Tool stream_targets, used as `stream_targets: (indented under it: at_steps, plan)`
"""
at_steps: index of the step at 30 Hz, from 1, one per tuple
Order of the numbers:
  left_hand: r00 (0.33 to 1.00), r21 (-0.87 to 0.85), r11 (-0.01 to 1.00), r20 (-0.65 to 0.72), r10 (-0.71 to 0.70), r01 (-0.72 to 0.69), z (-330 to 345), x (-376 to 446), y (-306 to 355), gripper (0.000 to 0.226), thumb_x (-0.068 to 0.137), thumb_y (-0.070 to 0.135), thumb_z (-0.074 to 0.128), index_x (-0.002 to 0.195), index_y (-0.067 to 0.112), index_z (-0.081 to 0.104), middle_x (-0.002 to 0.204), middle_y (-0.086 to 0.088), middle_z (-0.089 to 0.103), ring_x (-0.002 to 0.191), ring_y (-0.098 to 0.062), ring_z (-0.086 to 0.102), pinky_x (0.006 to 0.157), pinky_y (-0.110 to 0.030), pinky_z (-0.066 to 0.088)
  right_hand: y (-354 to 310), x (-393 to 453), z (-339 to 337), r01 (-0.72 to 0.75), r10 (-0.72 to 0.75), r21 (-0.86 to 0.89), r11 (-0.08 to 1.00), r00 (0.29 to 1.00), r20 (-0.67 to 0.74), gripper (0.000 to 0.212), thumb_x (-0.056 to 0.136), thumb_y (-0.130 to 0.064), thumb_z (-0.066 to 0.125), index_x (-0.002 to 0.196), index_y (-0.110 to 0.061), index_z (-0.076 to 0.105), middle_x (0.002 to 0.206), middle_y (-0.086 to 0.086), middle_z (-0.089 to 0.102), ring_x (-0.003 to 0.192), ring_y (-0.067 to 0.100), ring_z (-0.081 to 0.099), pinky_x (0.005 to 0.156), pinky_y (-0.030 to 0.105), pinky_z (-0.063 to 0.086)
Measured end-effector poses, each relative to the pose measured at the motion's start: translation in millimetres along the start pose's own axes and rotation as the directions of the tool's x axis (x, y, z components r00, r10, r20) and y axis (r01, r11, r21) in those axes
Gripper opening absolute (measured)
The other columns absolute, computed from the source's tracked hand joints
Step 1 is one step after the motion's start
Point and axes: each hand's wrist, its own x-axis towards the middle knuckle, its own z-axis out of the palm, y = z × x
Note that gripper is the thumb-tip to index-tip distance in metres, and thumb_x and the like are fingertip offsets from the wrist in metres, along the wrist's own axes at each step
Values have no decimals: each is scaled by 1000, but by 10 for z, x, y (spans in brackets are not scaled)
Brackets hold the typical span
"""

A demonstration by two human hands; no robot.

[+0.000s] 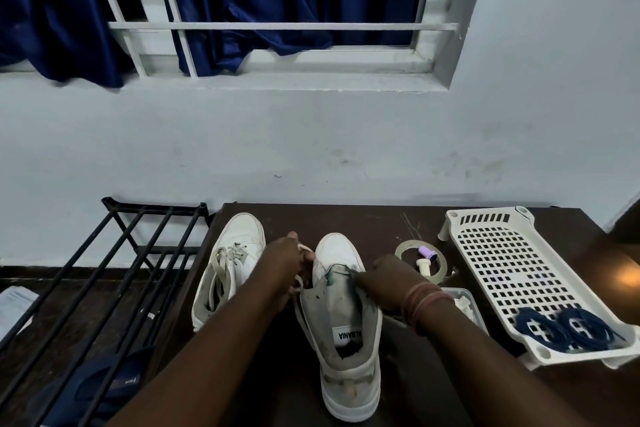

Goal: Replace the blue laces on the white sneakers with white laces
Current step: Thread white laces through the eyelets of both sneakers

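Note:
Two white sneakers stand on a dark table [381, 222]. The left sneaker [235, 253] carries white laces. The right sneaker [343, 315] stands in front of me with its tongue pulled open and blue stains near the eyelets. My left hand [284, 260] pinches a white lace [304, 248] at the left side of this sneaker. My right hand [391, 277] grips the sneaker's right upper edge. Two coiled blue laces [568, 324] lie in a white perforated tray [502, 253] at the right.
A roll of clear tape [401, 248] with a small purple-capped item [425, 251] lies behind the right sneaker. A small white container [464, 302] sits beside my right wrist. A black metal rack [138, 253] stands left of the table. Behind is a wall with a barred window.

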Motion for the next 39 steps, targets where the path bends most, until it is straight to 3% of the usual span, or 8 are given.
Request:
stream_targets:
  at_steps: [9, 15, 17, 22, 26, 29, 34, 39]
  plan:
    - [999, 265, 963, 11, 37, -39, -231, -12, 227, 48, 96, 51, 59, 75, 9, 66, 66, -4, 59, 54, -17, 46, 52, -24, 34, -88, -114, -276, 42, -39, 103, 994, 999, -28, 57, 87, -60, 60, 60, -10, 56, 67, 14, 71, 50, 24, 60, 56, 28, 46]
    - [979, -159, 987, 199, 54, -22, -378, -416, 750, 10, 96, 0, 56, 90, 2, 64, 69, -9, 58, 49, -11, 45, 37, -19, 31, -342, -366, -719, 233, -176, 537, 811, 972, -155, 10, 90, -4, 59, 94, -1, 68, 74, 18, 72, 68, 32, 65, 68, 40, 51]
    - [965, -222, 975, 257, 45, 13, -368, -544, 923, 9, 96, -3, 55, 99, 0, 63, 72, -12, 59, 50, -12, 50, 39, -19, 37, -474, -488, -808, 286, -223, 584, 760, 958, -178, 18, 91, 5, 54, 103, -1, 66, 86, 22, 72, 80, 32, 70, 75, 42, 55]
    - [938, -160, 985, 348, -5, 65, -239, -852, 1400, 15, 97, -3, 55, 110, -1, 60, 87, -19, 59, 49, -12, 53, 39, -17, 41, -893, -725, -1117, 446, -307, 510, 735, 890, -336, 10, 86, 6, 64, 89, -1, 71, 83, 22, 73, 83, 37, 73, 83, 52, 59]
    - [923, -71, 994, 382, -47, 81, -213, -1068, 1783, 32, 95, -1, 58, 127, 0, 55, 96, -23, 58, 42, -13, 50, 43, -18, 46, -1267, -976, -1485, 517, -412, 206, 831, 820, -397, 5, 83, -10, 75, 79, -10, 71, 70, 8, 72, 60, 21, 68, 68, 38, 60]
    - [928, -73, 996, 371, -26, 57, -231, -1241, 2082, 34, 95, -2, 56, 129, -7, 55, 106, -26, 55, 47, -18, 56, 50, -23, 53, -1504, -1154, -1766, 514, -444, 67, 855, 793, -418, 7, 82, -13, 77, 79, -13, 71, 71, 4, 74, 67, 19, 72, 70, 35, 61]
    - [917, -168, 984, 399, 20, 51, -293, -1573, 2567, 28, 95, -6, 54, 123, -8, 55, 109, -27, 54, 94, -29, 64, 54, -31, 59, -1830, -1459, -2176, 579, -451, 190, 793, 768, -455, 16, 86, 5, 61, 74, 0, 69, 75, 15, 73, 66, 26, 74, 72, 48, 63]
    - [949, -349, 930, 315, 1, 115, -332, -1822, 2823, 27, 97, -9, 46, 111, 3, 64, 113, -32, 62, 91, -43, 65, 75, -50, 53, -1993, -1709, -2307, 650, -511, 265, 712, 739, -439, 11, 92, -3, 64, 86, 4, 70, 71, 15, 69, 56, 22, 63, 58, 35, 59]
